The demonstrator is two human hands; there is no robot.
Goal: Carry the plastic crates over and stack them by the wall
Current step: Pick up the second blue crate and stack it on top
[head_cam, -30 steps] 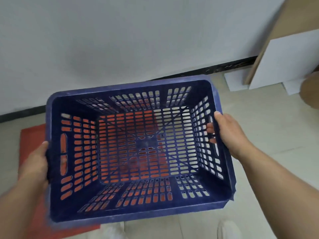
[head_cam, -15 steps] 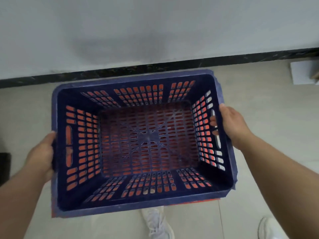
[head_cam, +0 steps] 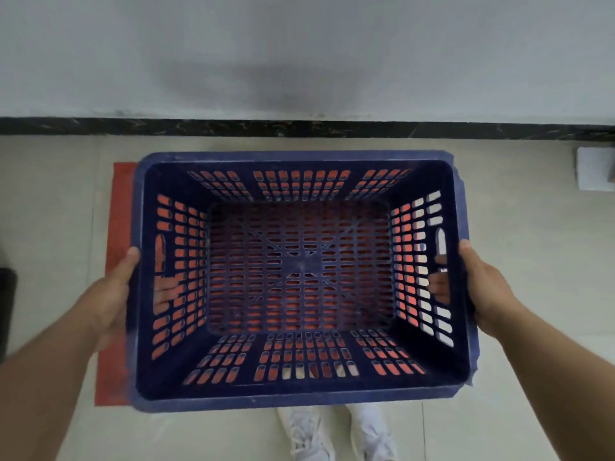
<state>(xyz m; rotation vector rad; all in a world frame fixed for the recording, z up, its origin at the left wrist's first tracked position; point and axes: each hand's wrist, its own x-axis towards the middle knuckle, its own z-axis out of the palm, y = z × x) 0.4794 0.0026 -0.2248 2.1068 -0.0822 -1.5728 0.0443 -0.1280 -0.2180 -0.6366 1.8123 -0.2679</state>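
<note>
Centre frame, the blue crate (head_cam: pixel 303 277) is gripped at both short ends: left hand (head_cam: pixel 113 294) and right hand (head_cam: pixel 482 287) curl fingers through its handle slots. A red crate (head_cam: pixel 116 261) shows beneath at left; white shoes (head_cam: pixel 336 430) below; wall (head_cam: pixel 299 54) above.

The blue crate (head_cam: pixel 301 277) hides most of the red crate (head_cam: pixel 114 261); the white shoes (head_cam: pixel 336 434) are cut off at the bottom edge.

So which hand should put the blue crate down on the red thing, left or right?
Neither alone, probably. The left hand grips the blue crate on one short side and the right hand grips the other, fingers through the handle slots. It hangs level over the red crate, so both should lower together.
</note>
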